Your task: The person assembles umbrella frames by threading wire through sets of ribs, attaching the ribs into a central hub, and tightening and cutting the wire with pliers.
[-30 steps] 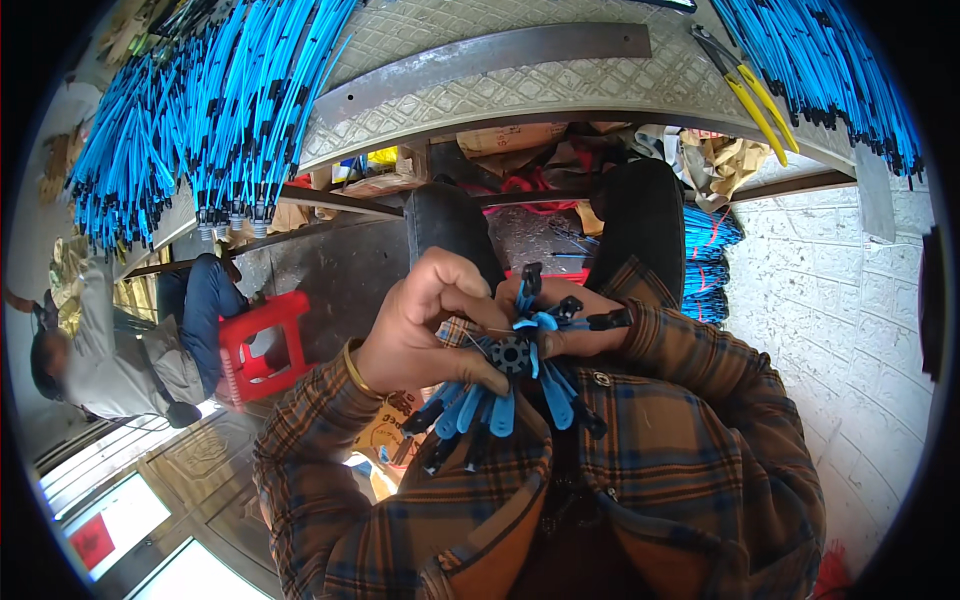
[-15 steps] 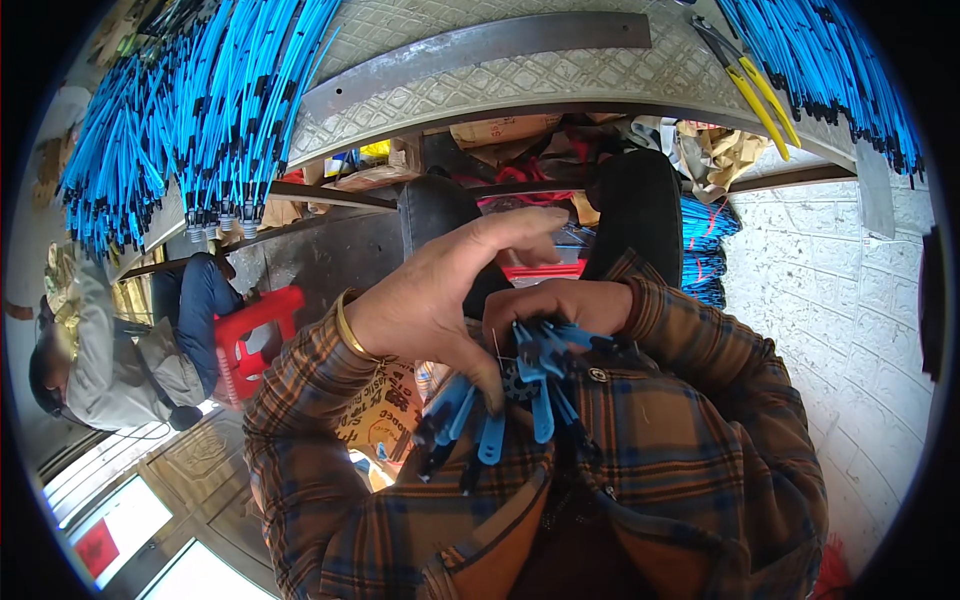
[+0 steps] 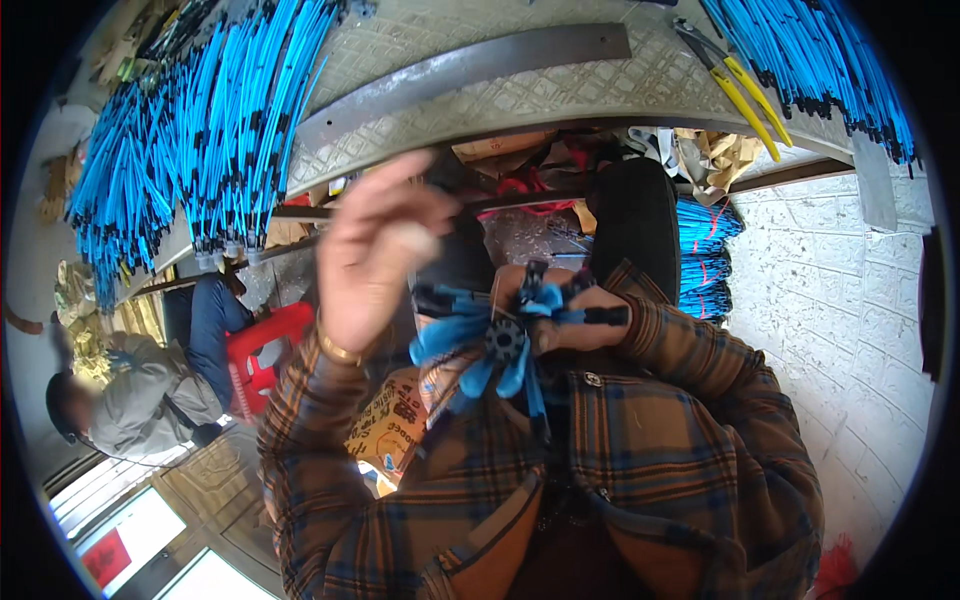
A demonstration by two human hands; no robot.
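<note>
Left hand [image 3: 375,250] now off bundle [image 3: 495,340]

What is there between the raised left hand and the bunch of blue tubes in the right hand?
In the head view, nothing sits between them: the left hand is lifted clear of the blue tube bunch, which the right hand grips. Only dark trousers show behind the gap.

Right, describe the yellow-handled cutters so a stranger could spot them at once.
Look at the grey patterned workbench across the top of the view. Near its right end, just left of a bundle of blue rods, lie the cutters. Their two long yellow handles stand out: everything else on the bench is blue, black or grey.
</note>
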